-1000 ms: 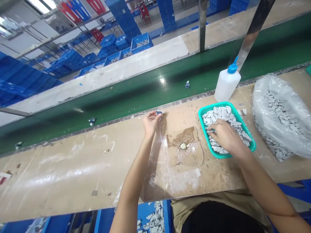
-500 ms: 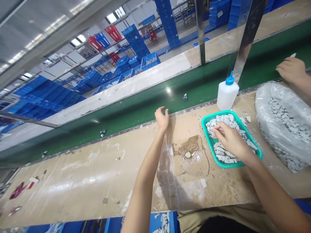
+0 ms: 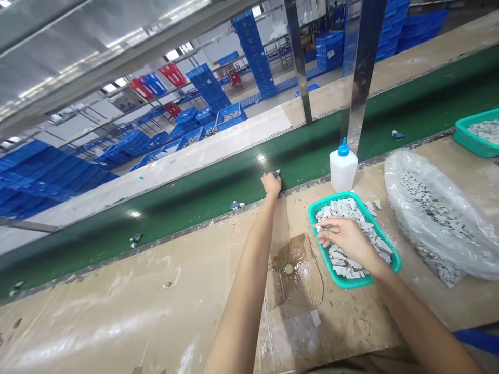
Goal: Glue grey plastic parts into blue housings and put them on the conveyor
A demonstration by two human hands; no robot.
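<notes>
My left hand (image 3: pixel 272 184) reaches over the near edge of the green conveyor belt (image 3: pixel 210 202), its fingers curled round a small dark-and-white piece (image 3: pixel 277 174). Another such piece (image 3: pixel 237 205) lies on the belt just left of it. Above the teal basket (image 3: pixel 353 284), which is full of flat whitish chips (image 3: pixel 346 271), my right hand (image 3: pixel 345 239) pinches a small pale chip (image 3: pixel 319 227), partly hidden by the fingers. Between my arms, a wet piece of cardboard (image 3: pixel 298 254) with a small round pale blob (image 3: pixel 288 269) lies on the bench.
A white squeeze bottle (image 3: pixel 343 171) with a blue cap stands behind the basket. To the right lies a clear plastic bag (image 3: pixel 432 208) of chips, with a second teal basket (image 3: pixel 477 143) beyond. A metal post (image 3: pixel 360 78) rises behind the bottle. More pieces (image 3: pixel 135 240) ride the belt.
The view has swung right. My left hand has moved from the belt's edge onto a dark-and-white piece. My right hand has shifted within the basket area. Another person's hand has left view.
</notes>
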